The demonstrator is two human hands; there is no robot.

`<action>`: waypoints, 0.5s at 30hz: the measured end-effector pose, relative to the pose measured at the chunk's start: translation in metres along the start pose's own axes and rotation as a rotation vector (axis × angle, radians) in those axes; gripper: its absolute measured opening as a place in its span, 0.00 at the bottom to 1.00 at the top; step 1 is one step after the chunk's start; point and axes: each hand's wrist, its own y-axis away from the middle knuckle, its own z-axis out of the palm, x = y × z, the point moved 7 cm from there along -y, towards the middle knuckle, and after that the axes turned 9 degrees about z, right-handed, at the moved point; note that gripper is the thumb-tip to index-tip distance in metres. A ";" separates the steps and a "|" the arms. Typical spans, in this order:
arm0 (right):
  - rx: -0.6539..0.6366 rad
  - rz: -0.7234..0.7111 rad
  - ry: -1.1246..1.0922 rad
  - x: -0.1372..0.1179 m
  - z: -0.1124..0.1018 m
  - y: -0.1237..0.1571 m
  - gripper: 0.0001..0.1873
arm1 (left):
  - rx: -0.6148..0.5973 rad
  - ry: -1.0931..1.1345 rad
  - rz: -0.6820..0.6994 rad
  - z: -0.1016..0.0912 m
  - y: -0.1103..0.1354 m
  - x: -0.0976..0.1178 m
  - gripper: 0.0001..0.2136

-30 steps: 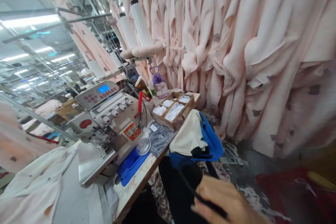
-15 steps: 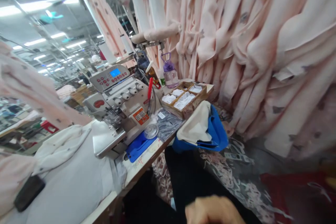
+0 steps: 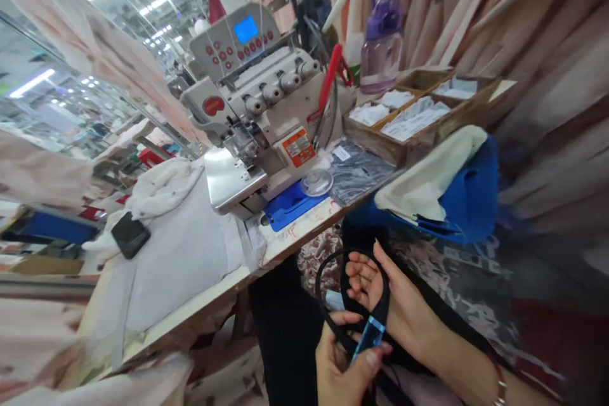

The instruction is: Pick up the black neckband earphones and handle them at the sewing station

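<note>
Both hands have risen into view below the sewing machine [image 3: 266, 108]: left hand [image 3: 342, 365] pinches a black strap [image 3: 333, 323] with a blue tag [image 3: 368, 336], looped over the open right hand [image 3: 394, 304].

The overlock sewing machine [image 3: 259, 101] takes up the middle of the table [image 3: 190, 311] and blocks any straight reach across it. To the machine's left, the white cloth [image 3: 181, 247] lies flat and low, giving open room above it, broken only by a dark phone [image 3: 130, 235] near its far edge. To the machine's right, a clear round lid [image 3: 316, 182], a grey packet [image 3: 356, 171], a wooden tray of labels [image 3: 419, 117] and a purple bottle [image 3: 380, 44] crowd the surface. Right of that, hanging pink garments [image 3: 547, 44] wall off the side. In front of the machine, below the table edge, a blue bag [image 3: 466, 196] with cream cloth narrows the gap above the lap.
</note>
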 end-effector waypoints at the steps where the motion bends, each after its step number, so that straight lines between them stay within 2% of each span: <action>1: -0.021 0.032 0.002 0.010 -0.001 0.004 0.29 | 0.053 0.046 0.004 -0.005 -0.001 -0.001 0.29; 6: -0.143 0.117 0.141 0.045 -0.004 0.021 0.21 | 0.258 0.329 -0.065 -0.024 -0.002 0.000 0.25; 9: -0.161 0.138 0.207 0.048 -0.003 0.019 0.18 | 0.288 0.439 -0.137 -0.025 0.004 -0.006 0.26; 15: -0.166 0.198 0.219 0.050 0.012 0.008 0.21 | 0.296 0.599 -0.283 -0.026 0.014 -0.022 0.27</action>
